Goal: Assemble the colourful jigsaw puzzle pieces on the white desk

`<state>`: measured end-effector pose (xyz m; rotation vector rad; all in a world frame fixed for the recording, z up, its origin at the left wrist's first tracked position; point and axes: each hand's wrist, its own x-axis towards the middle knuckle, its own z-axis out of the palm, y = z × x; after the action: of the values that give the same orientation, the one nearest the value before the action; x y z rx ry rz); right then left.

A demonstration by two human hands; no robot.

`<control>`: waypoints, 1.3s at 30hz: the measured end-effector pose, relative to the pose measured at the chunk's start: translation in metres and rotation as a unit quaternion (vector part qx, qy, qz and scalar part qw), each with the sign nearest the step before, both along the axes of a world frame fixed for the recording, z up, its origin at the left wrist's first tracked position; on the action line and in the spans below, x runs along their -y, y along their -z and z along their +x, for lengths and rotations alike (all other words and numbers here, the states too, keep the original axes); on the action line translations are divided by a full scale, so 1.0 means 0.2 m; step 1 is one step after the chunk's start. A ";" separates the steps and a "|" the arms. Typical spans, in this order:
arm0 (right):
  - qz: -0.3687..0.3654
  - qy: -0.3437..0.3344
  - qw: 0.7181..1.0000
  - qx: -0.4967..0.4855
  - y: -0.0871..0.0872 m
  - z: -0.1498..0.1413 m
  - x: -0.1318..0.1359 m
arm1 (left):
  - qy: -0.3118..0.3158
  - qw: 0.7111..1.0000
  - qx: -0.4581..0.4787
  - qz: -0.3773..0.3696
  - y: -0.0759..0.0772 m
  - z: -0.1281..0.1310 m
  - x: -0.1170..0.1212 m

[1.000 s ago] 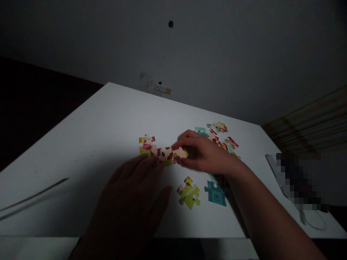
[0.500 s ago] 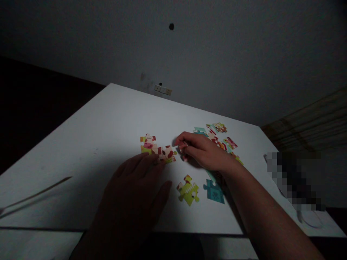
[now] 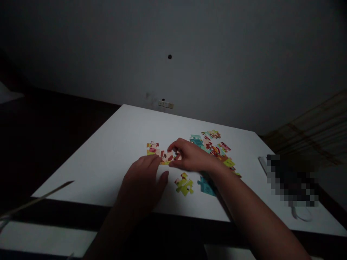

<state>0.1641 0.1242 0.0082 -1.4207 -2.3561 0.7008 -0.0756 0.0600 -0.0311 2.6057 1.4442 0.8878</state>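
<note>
On the white table, a pink-nosed cow-face jigsaw piece (image 3: 152, 148) joins a brown-spotted jigsaw piece (image 3: 166, 156) to its right. My left hand (image 3: 141, 177) lies over their lower edge, fingers stretched out and thumb apart. Pinched in the thumb and fingers of my right hand (image 3: 191, 156) is another jigsaw piece (image 3: 178, 156), held at the right end of the spotted piece. Whether the two interlock is hidden by my fingers. A yellow-green jigsaw piece (image 3: 185, 185) lies nearer me, and a teal jigsaw piece (image 3: 206, 186) sits beside my right forearm.
Several mixed jigsaw pieces (image 3: 197, 141) lie beyond and right of my right hand. A thin stick (image 3: 52, 192) juts in at the left. A pixelated dark object (image 3: 292, 180) and a looped cable (image 3: 302, 215) are at the right. Wall sockets (image 3: 166, 104) are behind the table (image 3: 108, 144).
My right hand has moved left with its jigsaw piece, from a gap away up to the spotted piece. My left hand stays by the joined pieces. The camera view has tilted up.
</note>
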 end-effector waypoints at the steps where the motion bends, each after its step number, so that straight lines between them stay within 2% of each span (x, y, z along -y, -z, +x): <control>1: 0.001 0.001 1.000 -0.012 0.00 0.00 0.00 | -0.006 1.000 0.002 0.000 0.00 0.00 0.00; 7: -0.025 -0.013 0.994 -0.108 0.01 0.02 -0.03 | -0.014 0.999 -0.020 -0.038 -0.01 0.01 0.00; 10: -0.026 0.041 0.989 -0.143 0.00 0.08 -0.07 | -0.001 0.998 -0.027 -0.051 -0.04 0.00 0.00; 13: -0.062 0.098 0.980 -0.164 0.01 0.16 -0.10 | 0.022 0.998 -0.013 -0.060 -0.06 0.00 0.00; 17: -0.086 0.076 0.979 -0.166 0.04 0.21 -0.12 | 0.046 0.996 0.014 -0.072 -0.08 0.00 0.01; 20: -0.031 0.068 0.983 -0.169 0.07 0.19 -0.13 | 0.058 0.995 0.024 -0.080 -0.08 -0.01 0.01; 24: 0.033 0.096 0.981 -0.163 0.09 0.13 -0.15 | 0.063 0.994 0.035 -0.082 -0.08 -0.01 0.01; 30: 0.114 0.135 0.978 -0.114 0.02 0.17 -0.13 | 0.066 0.993 0.036 -0.096 -0.09 0.00 0.01; 35: 0.029 0.112 0.992 -0.045 -0.03 0.19 -0.08 | 0.060 0.994 0.021 -0.094 -0.09 0.01 0.01; 39: -0.020 0.094 0.989 -0.113 -0.02 0.17 -0.08 | 0.044 0.995 0.026 -0.087 -0.07 0.01 0.00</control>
<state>0.1989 0.1405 0.0126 -1.4714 -2.0183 0.8144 -0.0742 0.0591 -0.0173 2.4780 1.3197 0.7765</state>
